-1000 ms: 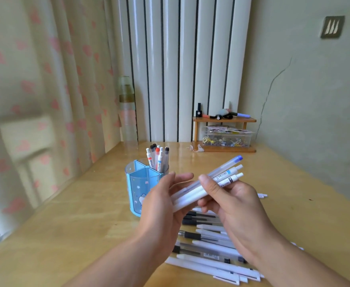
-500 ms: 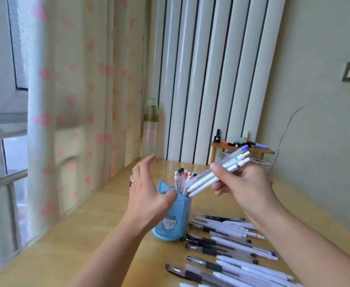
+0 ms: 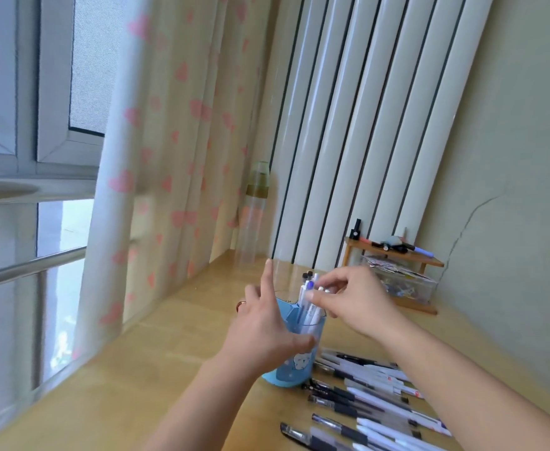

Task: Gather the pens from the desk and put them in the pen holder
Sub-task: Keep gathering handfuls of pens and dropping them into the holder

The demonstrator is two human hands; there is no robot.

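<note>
Pens (image 3: 309,302) stand upright in the blue pen holder (image 3: 294,359) as the right hand (image 3: 351,301) pinches their tops, apparently seating them; the left hand (image 3: 263,327) steadies the holder, thumb on its wall, forefinger straight. More pens (image 3: 371,398) lie on the surface (image 3: 156,369).

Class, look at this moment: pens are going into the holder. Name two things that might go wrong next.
1. The blue pen holder looks tilted under the left hand; it may tip.
2. The right hand lowers several white pens into a compartment already holding pens; they may jam or slip out onto the desk.
</note>
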